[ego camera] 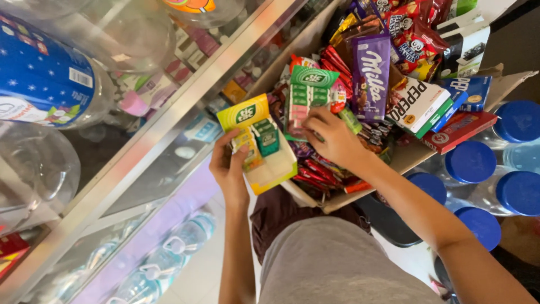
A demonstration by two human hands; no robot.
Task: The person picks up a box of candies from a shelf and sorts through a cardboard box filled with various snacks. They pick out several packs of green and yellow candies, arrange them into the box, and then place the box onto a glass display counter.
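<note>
My left hand (pixel 229 169) grips a yellow-and-green cardboard display tray (pixel 263 147) (glossy, rectangular), long axis tilted up-left. My right hand (pixel 332 138) presses a green card pack of mint boxes (pixel 306 98) inside the sweets-filled brown cardboard carton (pixel 413 155).

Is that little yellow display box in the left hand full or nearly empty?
Nearly empty: the yellow display box shows only a few small packs and a bare pale floor.

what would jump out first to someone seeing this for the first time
The cardboard box heaped with bright sweet packets, a purple chocolate bar on top, fills the upper middle. The left hand holds a yellow-green display carton of small mint boxes beside it, while the right hand rests on a green mint multipack. Blue-capped water bottles crowd the right.
</note>
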